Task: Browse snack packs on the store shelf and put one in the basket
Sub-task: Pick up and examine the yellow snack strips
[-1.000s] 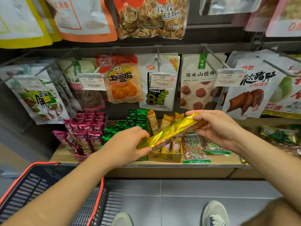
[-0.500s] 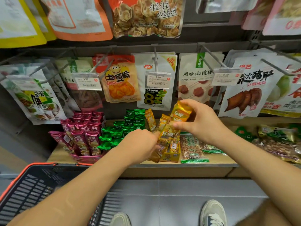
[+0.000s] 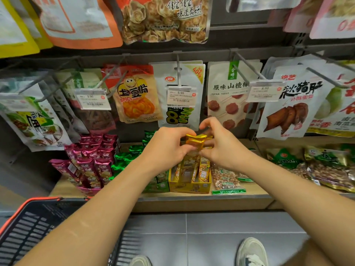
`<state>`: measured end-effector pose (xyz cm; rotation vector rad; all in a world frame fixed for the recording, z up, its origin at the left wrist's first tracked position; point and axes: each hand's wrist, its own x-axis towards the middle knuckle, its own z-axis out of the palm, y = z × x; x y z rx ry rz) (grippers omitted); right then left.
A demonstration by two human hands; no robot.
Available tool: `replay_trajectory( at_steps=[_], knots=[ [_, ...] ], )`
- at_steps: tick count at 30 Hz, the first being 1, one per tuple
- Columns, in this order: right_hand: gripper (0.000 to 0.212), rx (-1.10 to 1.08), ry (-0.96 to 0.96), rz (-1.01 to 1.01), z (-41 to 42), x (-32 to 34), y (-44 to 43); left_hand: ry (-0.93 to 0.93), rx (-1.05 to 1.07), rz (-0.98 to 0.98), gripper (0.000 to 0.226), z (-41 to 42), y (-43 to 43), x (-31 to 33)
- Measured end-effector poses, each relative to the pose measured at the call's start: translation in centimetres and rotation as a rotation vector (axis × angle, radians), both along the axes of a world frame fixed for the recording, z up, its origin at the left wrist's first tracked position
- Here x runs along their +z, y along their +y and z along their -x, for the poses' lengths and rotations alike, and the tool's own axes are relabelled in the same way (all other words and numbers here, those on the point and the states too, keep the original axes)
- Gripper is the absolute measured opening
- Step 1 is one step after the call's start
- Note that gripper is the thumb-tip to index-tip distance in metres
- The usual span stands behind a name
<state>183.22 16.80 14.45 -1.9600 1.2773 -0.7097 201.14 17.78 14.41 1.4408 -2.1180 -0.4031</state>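
The pack (image 3: 196, 141) has swung upright, pinched by left grip (image 3: 167, 148) and right grip (image 3: 221, 149), with the box (image 3: 189, 188) just below them, so it looks bound back, not for the basket (image 3: 28, 217).

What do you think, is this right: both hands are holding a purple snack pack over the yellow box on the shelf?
Not quite. The snack pack gripped by the left hand and right hand is gold, not purple, as the head view shows. The rest holds: both hands hold it over the yellow box on the shelf.
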Motion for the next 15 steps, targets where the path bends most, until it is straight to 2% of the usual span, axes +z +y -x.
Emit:
replay_trajectory(
  at_steps=[2, 5, 10, 15],
  knots=[
    [0.050, 0.005, 0.086, -0.085, 0.8, -0.8, -0.7, -0.034, 0.028, -0.009, 0.033, 0.2, -0.8, -0.8],
    [0.038, 0.027, 0.292, -0.234, 2.0, -2.6, -1.1, -0.056, 0.076, -0.062, 0.035, 0.3, -2.5, -2.1],
    [0.023, 0.041, 0.368, -0.376, 3.4, -5.5, -0.7, -0.038, 0.137, -0.204, 0.026, 1.4, -4.8, -4.4],
    [0.026, 0.068, 0.559, -0.361, 4.2, -8.5, -1.8, -0.159, 0.109, -0.294, 0.024, 2.7, -5.7, -6.3]
  ],
)
